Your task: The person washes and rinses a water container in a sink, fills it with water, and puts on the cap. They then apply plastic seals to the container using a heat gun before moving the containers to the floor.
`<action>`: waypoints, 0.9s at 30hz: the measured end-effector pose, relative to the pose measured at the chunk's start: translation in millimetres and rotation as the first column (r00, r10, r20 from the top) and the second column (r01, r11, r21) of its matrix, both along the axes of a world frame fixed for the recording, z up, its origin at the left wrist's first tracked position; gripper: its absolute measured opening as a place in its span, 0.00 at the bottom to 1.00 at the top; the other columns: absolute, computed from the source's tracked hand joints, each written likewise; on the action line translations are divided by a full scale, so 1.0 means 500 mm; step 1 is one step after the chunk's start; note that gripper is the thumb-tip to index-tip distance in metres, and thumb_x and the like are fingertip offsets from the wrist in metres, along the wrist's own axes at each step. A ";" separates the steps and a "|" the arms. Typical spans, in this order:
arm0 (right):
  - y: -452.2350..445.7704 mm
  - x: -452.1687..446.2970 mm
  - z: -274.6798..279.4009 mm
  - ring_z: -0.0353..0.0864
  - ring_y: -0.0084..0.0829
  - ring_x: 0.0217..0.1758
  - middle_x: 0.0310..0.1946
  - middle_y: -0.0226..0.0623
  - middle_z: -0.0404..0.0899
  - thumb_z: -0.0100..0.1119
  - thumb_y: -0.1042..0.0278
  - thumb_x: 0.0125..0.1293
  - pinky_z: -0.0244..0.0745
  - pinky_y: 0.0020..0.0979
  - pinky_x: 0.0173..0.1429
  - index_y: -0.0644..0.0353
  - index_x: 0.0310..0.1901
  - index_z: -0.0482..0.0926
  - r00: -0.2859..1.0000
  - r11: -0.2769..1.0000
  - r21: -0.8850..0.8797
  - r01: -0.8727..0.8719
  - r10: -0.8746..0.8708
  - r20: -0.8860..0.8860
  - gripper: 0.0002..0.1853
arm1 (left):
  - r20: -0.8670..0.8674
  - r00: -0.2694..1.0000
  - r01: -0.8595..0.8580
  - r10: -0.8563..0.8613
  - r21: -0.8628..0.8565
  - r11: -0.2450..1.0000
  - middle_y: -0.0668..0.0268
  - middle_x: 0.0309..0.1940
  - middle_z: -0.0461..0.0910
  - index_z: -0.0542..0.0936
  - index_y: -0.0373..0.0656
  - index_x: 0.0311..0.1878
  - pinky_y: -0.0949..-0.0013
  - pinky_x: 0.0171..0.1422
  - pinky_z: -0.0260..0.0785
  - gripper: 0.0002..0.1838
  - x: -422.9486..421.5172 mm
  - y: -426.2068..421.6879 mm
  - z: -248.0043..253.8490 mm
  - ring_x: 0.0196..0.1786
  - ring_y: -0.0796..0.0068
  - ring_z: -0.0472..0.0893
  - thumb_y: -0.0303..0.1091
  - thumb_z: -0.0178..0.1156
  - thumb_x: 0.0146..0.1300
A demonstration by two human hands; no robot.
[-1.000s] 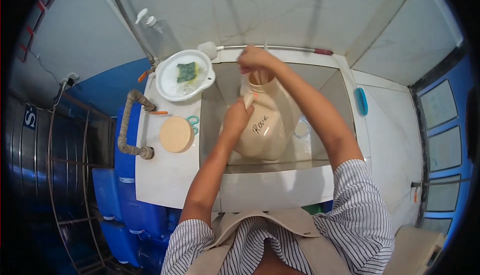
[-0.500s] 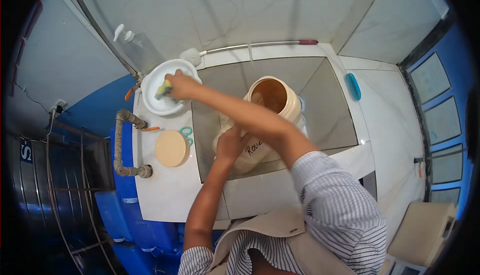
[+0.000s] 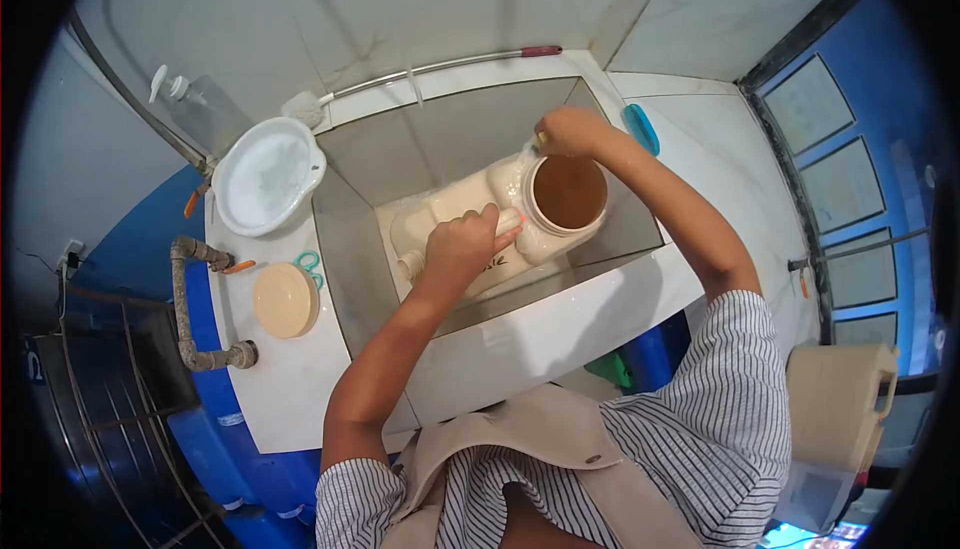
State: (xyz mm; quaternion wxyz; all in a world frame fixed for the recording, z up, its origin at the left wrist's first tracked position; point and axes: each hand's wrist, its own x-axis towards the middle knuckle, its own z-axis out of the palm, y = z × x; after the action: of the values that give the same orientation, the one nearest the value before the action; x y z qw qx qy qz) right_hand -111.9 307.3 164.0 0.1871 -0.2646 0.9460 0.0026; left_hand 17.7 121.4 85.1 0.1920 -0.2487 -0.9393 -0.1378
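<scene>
A large beige jug (image 3: 450,211) lies tilted on its side in the sink, its round open mouth facing right. My left hand (image 3: 468,247) is wrapped round the jug's handle, partly covering the black lettering. Beside the upper edge of the mouth is my right hand (image 3: 574,133), its fingers closed on the sponge (image 3: 542,137), of which just a small yellow bit shows. At the upper left, the white basin (image 3: 268,177) holds some suds and no sponge.
A beige round lid (image 3: 285,300) and teal scissors (image 3: 309,269) lie on the left counter. Behind the basin stands a pump bottle (image 3: 200,109). A long-handled brush (image 3: 430,71) lies along the back ledge. A blue brush (image 3: 641,129) is at the right, pipes (image 3: 185,299) at the left.
The sponge has left the basin in my right hand, which has moved right to the jug's mouth. The jug has tipped over further onto its side. The view has shifted right.
</scene>
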 end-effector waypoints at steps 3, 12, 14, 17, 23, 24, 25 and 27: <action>-0.048 0.064 -0.025 0.80 0.50 0.35 0.28 0.50 0.80 0.59 0.62 0.47 0.75 0.43 0.44 0.60 0.35 0.83 0.979 0.979 -0.020 -0.204 0.204 0.007 0.15 | 0.014 1.000 0.007 -0.007 0.022 1.000 0.64 0.13 0.72 0.71 0.44 0.24 0.69 0.18 0.69 0.24 -0.012 0.017 0.006 0.16 0.67 0.77 0.57 0.57 0.57; -0.052 0.069 -0.007 0.81 0.46 0.37 0.31 0.51 0.81 0.59 0.60 0.44 0.75 0.41 0.43 0.60 0.35 0.83 0.989 0.990 -0.001 -0.142 0.142 0.049 0.17 | 0.069 0.998 0.003 -0.001 -0.026 1.000 0.65 0.12 0.73 0.72 0.45 0.24 0.69 0.17 0.67 0.24 0.011 0.006 -0.010 0.15 0.69 0.77 0.59 0.57 0.55; -0.027 0.020 -0.017 0.82 0.44 0.34 0.28 0.48 0.81 0.57 0.58 0.47 0.75 0.40 0.42 0.60 0.34 0.83 0.987 0.995 -0.028 -0.095 0.097 0.129 0.16 | 0.077 0.997 0.025 -0.022 -0.038 0.999 0.64 0.12 0.73 0.71 0.45 0.24 0.68 0.17 0.68 0.24 0.013 -0.001 -0.011 0.16 0.67 0.77 0.59 0.58 0.55; 0.069 -0.050 -0.028 0.78 0.28 0.29 0.24 0.38 0.79 0.52 0.66 0.54 0.72 0.30 0.33 0.64 0.34 0.81 0.926 0.801 -0.502 0.327 -0.166 0.338 0.12 | 0.180 0.981 -0.091 0.075 0.077 0.993 0.58 0.16 0.76 0.73 0.42 0.26 0.60 0.22 0.70 0.26 0.010 -0.052 -0.017 0.20 0.57 0.79 0.59 0.56 0.57; -0.114 0.108 -0.226 0.73 0.41 0.45 0.44 0.45 0.74 0.51 0.74 0.54 0.67 0.39 0.53 0.64 0.46 0.74 0.865 0.674 -0.703 -0.226 -0.193 -0.463 0.16 | 0.551 0.736 -0.612 0.394 0.291 0.735 0.41 0.27 0.77 0.75 0.33 0.36 0.48 0.37 0.69 0.30 -0.001 -0.143 -0.071 0.34 0.40 0.78 0.59 0.49 0.63; -0.147 0.129 -0.233 0.70 0.45 0.48 0.45 0.48 0.72 0.51 0.72 0.54 0.65 0.42 0.55 0.64 0.45 0.73 0.933 0.775 -0.579 -0.253 0.037 -0.358 0.15 | 0.540 0.734 -0.621 0.411 0.289 0.729 0.41 0.27 0.77 0.75 0.33 0.36 0.48 0.37 0.69 0.30 0.003 -0.145 -0.074 0.34 0.40 0.78 0.59 0.49 0.63; -0.157 0.118 -0.233 0.70 0.45 0.48 0.45 0.48 0.72 0.51 0.72 0.54 0.65 0.42 0.55 0.64 0.45 0.73 0.931 0.762 -0.591 -0.265 0.044 -0.361 0.15 | 0.536 0.739 -0.634 0.408 0.349 0.690 0.40 0.27 0.77 0.75 0.32 0.36 0.48 0.37 0.69 0.30 0.010 -0.143 -0.080 0.34 0.39 0.77 0.58 0.49 0.63; -0.173 0.079 -0.230 0.69 0.45 0.49 0.43 0.48 0.72 0.51 0.72 0.53 0.63 0.44 0.56 0.64 0.42 0.73 0.828 0.573 -0.688 -0.445 -0.029 -0.560 0.13 | 0.525 0.741 -0.650 0.419 0.400 0.647 0.39 0.27 0.77 0.75 0.32 0.36 0.48 0.37 0.69 0.30 0.007 -0.153 -0.088 0.34 0.38 0.77 0.57 0.48 0.63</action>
State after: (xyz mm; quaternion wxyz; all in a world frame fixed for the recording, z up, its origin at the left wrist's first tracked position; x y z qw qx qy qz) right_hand -72.4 221.0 48.8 -0.2117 -0.4229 0.8186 -0.3259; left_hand 21.0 44.8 40.9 0.0994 0.1463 -0.9045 -0.3880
